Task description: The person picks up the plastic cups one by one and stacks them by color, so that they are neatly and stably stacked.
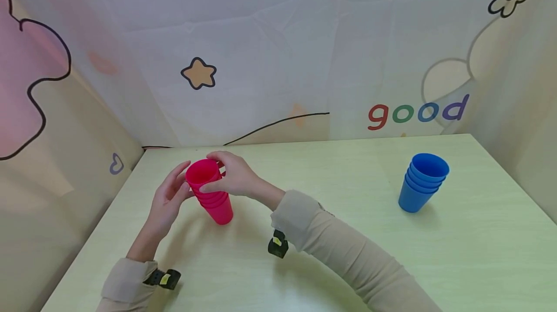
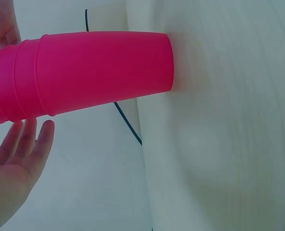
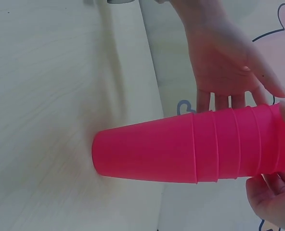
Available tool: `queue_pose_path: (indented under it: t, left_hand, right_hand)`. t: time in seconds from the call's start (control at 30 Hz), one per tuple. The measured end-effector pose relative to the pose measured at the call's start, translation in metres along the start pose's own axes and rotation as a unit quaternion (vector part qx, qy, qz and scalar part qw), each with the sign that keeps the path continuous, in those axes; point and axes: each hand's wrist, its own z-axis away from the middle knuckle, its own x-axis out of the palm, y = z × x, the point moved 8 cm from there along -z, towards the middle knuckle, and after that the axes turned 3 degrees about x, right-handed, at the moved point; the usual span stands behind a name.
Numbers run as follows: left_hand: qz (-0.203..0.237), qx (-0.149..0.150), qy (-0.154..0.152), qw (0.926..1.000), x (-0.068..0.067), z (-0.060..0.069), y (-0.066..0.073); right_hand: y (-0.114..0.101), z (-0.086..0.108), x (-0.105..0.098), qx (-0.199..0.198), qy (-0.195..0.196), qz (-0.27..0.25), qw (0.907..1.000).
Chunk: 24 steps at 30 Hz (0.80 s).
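Note:
A stack of nested pinkish-red plastic cups stands at the left of the table, its bottom on the tabletop and its top leaning left in the head view. My right hand holds the stack near its top rim, thumb in front and fingers at the far side. Beside the stack on the left is my left hand, its fingers fairly straight and close against the upper cups. In the right wrist view the left hand shows its palm behind the cups; several rims are visible.
A stack of blue cups stands at the right of the pale table. A printed cloth backdrop rises behind the table and along both sides. Each forearm wears a black strap-mounted device.

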Motion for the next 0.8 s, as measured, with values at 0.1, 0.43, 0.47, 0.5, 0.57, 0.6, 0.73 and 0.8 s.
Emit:
queue_pose_path:
  t: [0.1, 0.43, 0.47, 0.5, 0.57, 0.6, 0.73, 0.8]
  left_hand:
    - [0.003, 0.0, 0.007, 1.0, 0.0, -0.002, 0.001]
    - [0.01, 0.0, 0.016, 0.9998, -0.002, -0.006, 0.002]
    - [0.008, 0.001, 0.016, 0.9998, -0.003, -0.007, 0.002]
    - [0.004, 0.002, 0.015, 0.9999, -0.003, -0.007, 0.003]
    - [0.001, 0.002, 0.014, 0.9999, -0.004, -0.007, 0.003]
    - [0.0, 0.001, 0.013, 0.9999, -0.004, -0.007, 0.003]
    - [-0.004, -0.005, 0.017, 0.9998, -0.007, -0.007, 0.003]
    - [-0.018, -0.01, 0.023, 0.9995, -0.009, -0.008, 0.004]
  right_hand:
    - [0.002, 0.002, -0.001, -0.003, 0.0, 0.004, 1.0]
    - [0.016, 0.016, -0.015, 0.001, -0.009, -0.001, 1.0]
    - [0.018, 0.018, -0.018, 0.001, -0.009, -0.002, 1.0]
    - [0.02, 0.02, -0.021, 0.0, -0.008, -0.002, 1.0]
    - [0.024, 0.025, -0.027, -0.003, -0.006, 0.001, 1.0]
    - [0.026, 0.027, -0.031, -0.006, -0.004, 0.003, 1.0]
    - [0.037, 0.037, -0.045, -0.016, 0.008, 0.016, 0.9997]
    - [0.043, 0.043, -0.053, -0.019, 0.015, 0.024, 0.9994]
